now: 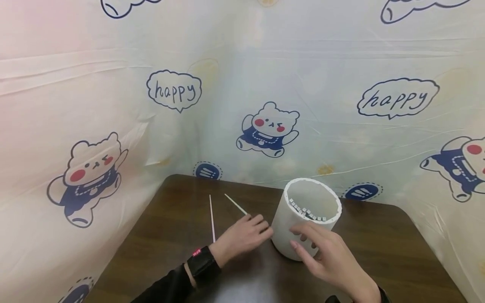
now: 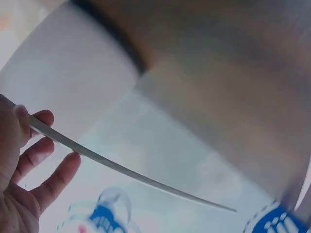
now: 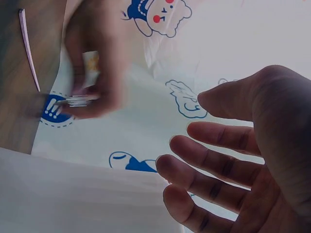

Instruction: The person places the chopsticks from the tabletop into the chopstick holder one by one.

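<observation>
My left hand (image 1: pixel 244 236) pinches a thin pale green strip (image 2: pixel 124 170) between thumb and fingers. The strip bends slightly and points away from me to the left. A pale pink strip (image 1: pixel 212 216) lies on the table left of that hand. Just right of the left hand stands a white cylindrical container (image 1: pixel 282 227), upright and without a lid. Small white square pieces (image 1: pixel 305 211) show in a row inside it. In front of the container, my right hand (image 1: pixel 329 254) holds nothing, its fingers spread and loosely bent. Whether its fingertips touch the wall cannot be told.
The dark wooden table (image 1: pixel 382 248) has its far edge just behind the container. A printed fabric sheet (image 1: pixel 322 63) with cartoon bears hangs around the table's back and sides.
</observation>
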`<state>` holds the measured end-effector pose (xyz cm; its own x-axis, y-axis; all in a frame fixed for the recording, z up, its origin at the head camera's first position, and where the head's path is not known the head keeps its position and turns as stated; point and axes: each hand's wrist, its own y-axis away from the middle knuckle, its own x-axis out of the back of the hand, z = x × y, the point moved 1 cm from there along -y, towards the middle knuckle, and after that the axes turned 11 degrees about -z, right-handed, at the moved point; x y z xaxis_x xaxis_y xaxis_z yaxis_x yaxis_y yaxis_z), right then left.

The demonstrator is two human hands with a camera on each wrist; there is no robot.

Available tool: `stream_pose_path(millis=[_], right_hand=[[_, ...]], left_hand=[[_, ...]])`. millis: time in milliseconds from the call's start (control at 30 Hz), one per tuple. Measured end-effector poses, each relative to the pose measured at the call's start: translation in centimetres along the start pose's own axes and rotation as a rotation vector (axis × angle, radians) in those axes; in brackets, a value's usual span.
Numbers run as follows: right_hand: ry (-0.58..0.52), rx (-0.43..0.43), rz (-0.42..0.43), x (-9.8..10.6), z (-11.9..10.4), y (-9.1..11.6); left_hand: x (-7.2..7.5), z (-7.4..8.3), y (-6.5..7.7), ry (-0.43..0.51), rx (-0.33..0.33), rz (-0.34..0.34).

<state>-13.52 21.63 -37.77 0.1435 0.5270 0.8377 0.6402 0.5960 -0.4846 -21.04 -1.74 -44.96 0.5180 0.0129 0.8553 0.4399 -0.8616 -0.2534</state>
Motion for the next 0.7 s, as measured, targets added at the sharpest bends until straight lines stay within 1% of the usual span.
stream_pose_path(millis=[67,200,300,400,500,600,700], right_hand=[[-0.002,-0.018,-0.006,0.1,0.0,0.0],[0.0,-0.037,-0.01,0.2,0.0,-0.1],[0.008,-0.048,0.003,0.2,0.0,-0.3],[0.015,-0.048,0.03,0.4,-0.1,-0.7],[0.018,-0.035,0.064,0.7,-0.3,-1.2],[0.02,-0.004,0.102,0.9,-0.5,-1.8],[0.013,0.014,0.122,1.1,-0.9,-2.3]], left_hand=[[1.7,-1.0,0.0,0.01,0.042,0.072],[5.6,-2.7,0.4,0.082,0.107,0.237],[8.5,-3.3,0.8,0.151,0.135,0.351],[11.1,-3.5,1.3,0.23,0.141,0.478],[13.1,-3.1,1.5,0.294,0.096,0.632],[14.6,-2.3,1.5,0.306,0.014,0.759],[15.5,-1.4,1.5,0.328,-0.064,0.83]])
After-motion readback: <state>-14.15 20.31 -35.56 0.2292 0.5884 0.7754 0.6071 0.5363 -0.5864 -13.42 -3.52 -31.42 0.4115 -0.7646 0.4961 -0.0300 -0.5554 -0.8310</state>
